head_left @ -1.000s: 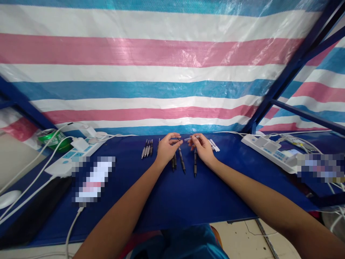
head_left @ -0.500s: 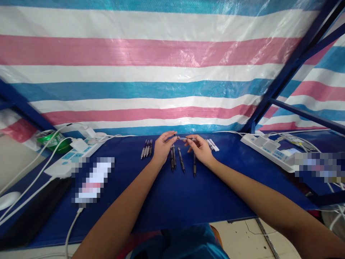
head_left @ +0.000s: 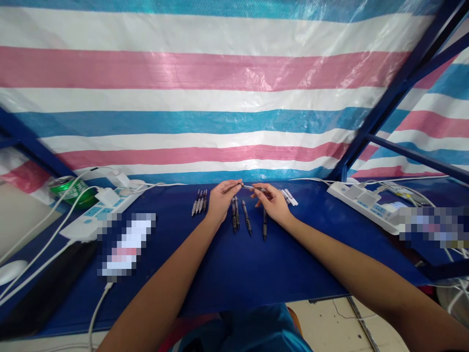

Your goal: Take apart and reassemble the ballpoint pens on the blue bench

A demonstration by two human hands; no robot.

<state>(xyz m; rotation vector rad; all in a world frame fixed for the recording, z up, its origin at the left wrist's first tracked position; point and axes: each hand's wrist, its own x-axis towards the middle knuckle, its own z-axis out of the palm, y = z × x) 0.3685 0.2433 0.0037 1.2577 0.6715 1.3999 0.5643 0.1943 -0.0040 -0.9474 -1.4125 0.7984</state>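
Observation:
My left hand [head_left: 220,200] and my right hand [head_left: 271,201] meet at the far side of the blue table [head_left: 234,264]. Both pinch the ends of one thin dark pen part [head_left: 248,187] held level between them, just above the table. Below the hands lie several dark pens [head_left: 246,222] side by side. Another row of grey pens [head_left: 200,201] lies to the left of my left hand. Small white pen parts [head_left: 290,197] lie to the right of my right hand.
White power strips with cables lie at the left [head_left: 98,212] and right [head_left: 370,208]. A green can [head_left: 68,188] stands at the far left. A striped tarp [head_left: 205,88] closes the back, with blue frame bars [head_left: 388,98] at the right.
My hands have shifted slightly toward the tarp. The left hand's fingers have stretched out to the pen part, so both hands now pinch the same piece between them.

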